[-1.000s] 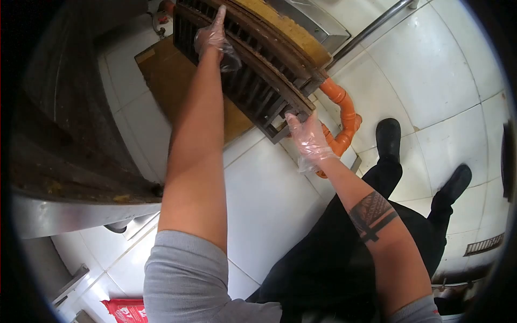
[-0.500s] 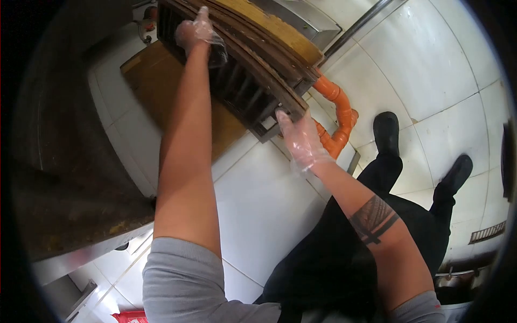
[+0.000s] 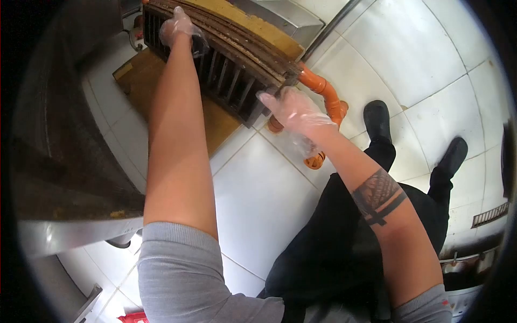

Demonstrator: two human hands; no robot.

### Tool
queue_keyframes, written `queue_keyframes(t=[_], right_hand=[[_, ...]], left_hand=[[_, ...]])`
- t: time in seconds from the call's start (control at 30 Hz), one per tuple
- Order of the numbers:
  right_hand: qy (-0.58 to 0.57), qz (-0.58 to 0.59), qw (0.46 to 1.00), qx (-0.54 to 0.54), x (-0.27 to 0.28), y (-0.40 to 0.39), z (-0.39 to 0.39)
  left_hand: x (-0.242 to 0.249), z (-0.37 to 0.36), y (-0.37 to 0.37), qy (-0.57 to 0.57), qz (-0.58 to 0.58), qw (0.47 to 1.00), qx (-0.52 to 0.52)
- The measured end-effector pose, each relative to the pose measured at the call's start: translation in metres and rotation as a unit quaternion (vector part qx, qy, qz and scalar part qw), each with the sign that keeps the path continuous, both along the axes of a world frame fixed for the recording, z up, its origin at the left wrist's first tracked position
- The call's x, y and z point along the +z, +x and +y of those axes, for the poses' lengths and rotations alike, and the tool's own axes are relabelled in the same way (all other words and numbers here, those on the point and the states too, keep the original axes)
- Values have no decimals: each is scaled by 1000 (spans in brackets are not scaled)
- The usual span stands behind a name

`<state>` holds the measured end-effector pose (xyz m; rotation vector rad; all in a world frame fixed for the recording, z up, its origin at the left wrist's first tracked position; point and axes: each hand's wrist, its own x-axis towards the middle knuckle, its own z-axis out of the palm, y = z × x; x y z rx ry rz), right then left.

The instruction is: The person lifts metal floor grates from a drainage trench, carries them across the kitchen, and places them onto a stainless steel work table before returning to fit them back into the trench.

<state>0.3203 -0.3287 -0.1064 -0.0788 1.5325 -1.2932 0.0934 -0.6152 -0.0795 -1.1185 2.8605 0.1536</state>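
A dark brown, grimy slatted rack (image 3: pixel 221 75) stands at the top centre, several layers deep, its slots facing me. My left hand (image 3: pixel 179 28), in a clear plastic glove, is closed over its upper edge towards the far end, with one finger laid along the top. At the near right corner of the rack is my right hand (image 3: pixel 299 110), gloved alike. Its thumb points left across the corner, and the other fingers are bent round the end, partly hidden. A yellow-brown board (image 3: pixel 258 24) lies behind the rack's top edge.
Under the rack lies a brown board (image 3: pixel 218 129) on white floor tiles (image 3: pixel 258 183). Orange pipes (image 3: pixel 323 89) run beside its right end. A metal bar (image 3: pixel 334 27) slants behind. A dark, stained metal surface (image 3: pixel 81 177) fills the left. My black shoes (image 3: pixel 377 121) are at right.
The slatted rack's front layer now sits closer to the layers behind, and its slots show more plainly. My right thumb has come off the slatted face to the corner. The view has shifted slightly.
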Motion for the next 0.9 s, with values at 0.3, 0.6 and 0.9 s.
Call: queue_keyframes(t=[0.3, 0.6, 0.9], right_hand=[[173, -188, 959, -121, -83, 147, 266], [390, 282, 872, 92, -161, 346, 598], [332, 32, 910, -248, -42, 227, 547]], left_hand=[[21, 167, 224, -34, 61, 975, -211], [14, 397, 366, 202, -60, 915, -344], [51, 569, 382, 418, -296, 772, -377]])
